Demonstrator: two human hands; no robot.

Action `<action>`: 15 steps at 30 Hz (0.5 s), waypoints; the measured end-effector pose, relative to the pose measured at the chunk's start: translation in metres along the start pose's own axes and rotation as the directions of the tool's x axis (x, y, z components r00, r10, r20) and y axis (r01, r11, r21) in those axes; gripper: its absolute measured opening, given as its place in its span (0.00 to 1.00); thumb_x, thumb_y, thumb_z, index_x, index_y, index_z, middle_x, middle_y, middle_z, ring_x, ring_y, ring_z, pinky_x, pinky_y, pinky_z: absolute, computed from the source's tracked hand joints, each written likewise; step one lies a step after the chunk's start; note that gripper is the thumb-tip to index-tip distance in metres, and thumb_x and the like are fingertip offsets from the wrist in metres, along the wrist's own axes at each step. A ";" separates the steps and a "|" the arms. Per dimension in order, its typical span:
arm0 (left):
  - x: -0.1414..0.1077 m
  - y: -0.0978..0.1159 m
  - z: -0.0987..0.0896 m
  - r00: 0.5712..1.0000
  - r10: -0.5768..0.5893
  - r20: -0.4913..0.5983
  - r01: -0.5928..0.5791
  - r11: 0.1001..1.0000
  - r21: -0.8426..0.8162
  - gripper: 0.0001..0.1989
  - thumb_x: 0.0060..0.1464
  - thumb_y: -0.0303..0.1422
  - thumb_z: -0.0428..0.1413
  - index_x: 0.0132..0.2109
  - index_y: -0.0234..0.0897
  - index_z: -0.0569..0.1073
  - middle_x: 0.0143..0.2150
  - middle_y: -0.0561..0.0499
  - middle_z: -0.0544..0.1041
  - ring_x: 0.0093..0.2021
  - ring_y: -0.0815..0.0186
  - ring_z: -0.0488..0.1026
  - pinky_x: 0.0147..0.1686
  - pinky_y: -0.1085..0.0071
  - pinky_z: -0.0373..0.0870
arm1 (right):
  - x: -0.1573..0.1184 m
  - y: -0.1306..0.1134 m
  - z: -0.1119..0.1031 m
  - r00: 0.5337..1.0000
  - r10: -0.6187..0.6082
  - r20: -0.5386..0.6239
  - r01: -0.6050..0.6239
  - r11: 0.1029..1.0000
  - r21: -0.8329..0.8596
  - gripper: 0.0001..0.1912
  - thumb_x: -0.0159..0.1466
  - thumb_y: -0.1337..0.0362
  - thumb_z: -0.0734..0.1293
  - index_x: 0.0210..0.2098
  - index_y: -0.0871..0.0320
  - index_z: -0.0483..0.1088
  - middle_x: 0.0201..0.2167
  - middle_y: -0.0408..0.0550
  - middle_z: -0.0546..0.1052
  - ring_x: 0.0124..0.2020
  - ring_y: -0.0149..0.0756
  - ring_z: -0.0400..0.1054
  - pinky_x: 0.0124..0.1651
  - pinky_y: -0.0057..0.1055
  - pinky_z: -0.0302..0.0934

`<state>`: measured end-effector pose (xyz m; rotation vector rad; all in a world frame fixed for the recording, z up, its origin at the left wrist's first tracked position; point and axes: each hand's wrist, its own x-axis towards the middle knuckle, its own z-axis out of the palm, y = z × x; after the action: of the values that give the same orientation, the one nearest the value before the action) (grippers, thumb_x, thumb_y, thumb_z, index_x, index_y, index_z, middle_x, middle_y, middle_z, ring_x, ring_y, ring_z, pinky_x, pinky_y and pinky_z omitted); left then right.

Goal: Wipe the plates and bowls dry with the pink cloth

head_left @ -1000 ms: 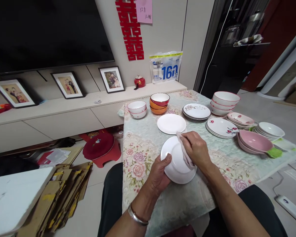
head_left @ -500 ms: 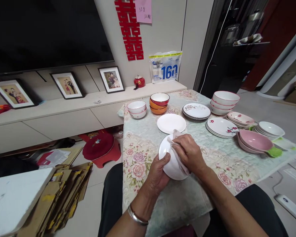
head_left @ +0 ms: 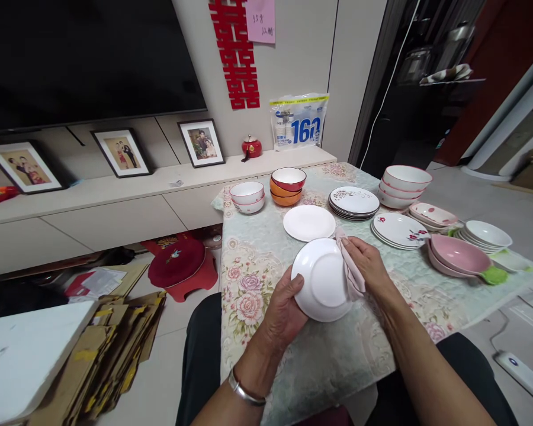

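My left hand (head_left: 286,305) grips the left rim of a white plate (head_left: 322,281), thumb on its face, above the near part of the table. The plate is tilted, with a raised ring showing on its surface. In my right hand (head_left: 366,263) is a pale pink cloth (head_left: 352,269), folded over the plate's right edge. Just beyond, another white plate (head_left: 310,223) lies flat on the flowered tablecloth (head_left: 253,266). Part of the right fingers is hidden behind the cloth.
Behind stand white bowls (head_left: 247,198) and orange and red bowls (head_left: 286,188). To the right are patterned plates (head_left: 354,201), flowered plates (head_left: 398,229), large bowls (head_left: 406,184), pink dishes (head_left: 459,254) and small white bowls (head_left: 487,232). A red stool (head_left: 182,269) stands left of the table.
My right hand and the cloth have moved from across the plate's face to its right edge. The plate's face is now more exposed; my left hand still holds it.
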<state>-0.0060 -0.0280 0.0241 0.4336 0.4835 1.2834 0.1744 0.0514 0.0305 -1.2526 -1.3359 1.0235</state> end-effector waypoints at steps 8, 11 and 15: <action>-0.002 -0.004 0.002 0.995 -0.080 0.066 0.071 0.989 0.129 0.31 0.47 0.32 0.67 0.58 0.33 0.72 0.51 0.38 0.79 0.50 0.50 0.76 0.53 0.55 0.67 | -0.008 -0.013 -0.005 0.978 -0.207 0.038 0.208 0.915 -0.346 0.19 0.66 0.49 0.61 0.36 0.58 0.75 0.28 0.45 0.76 0.31 0.37 0.68 0.32 0.30 0.60; -0.002 -0.006 0.002 0.996 -0.068 0.058 0.059 0.986 0.155 0.29 0.45 0.33 0.68 0.56 0.33 0.74 0.47 0.39 0.81 0.47 0.50 0.77 0.50 0.56 0.68 | -0.017 -0.020 0.005 0.925 -0.370 0.085 0.354 0.758 -0.548 0.19 0.70 0.55 0.57 0.45 0.58 0.75 0.38 0.51 0.79 0.40 0.42 0.72 0.43 0.36 0.64; -0.002 -0.008 0.001 0.995 -0.085 0.057 0.076 0.986 0.151 0.25 0.44 0.31 0.69 0.51 0.32 0.77 0.42 0.42 0.82 0.40 0.56 0.78 0.44 0.62 0.70 | -0.032 -0.031 0.024 0.798 -0.538 0.270 0.567 0.520 -0.639 0.20 0.71 0.62 0.56 0.58 0.58 0.68 0.57 0.57 0.74 0.58 0.47 0.66 0.59 0.46 0.58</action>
<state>0.0007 -0.0322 0.0203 0.5726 0.5404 1.1562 0.1447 0.0176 0.0540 -1.1684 -2.0907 0.0373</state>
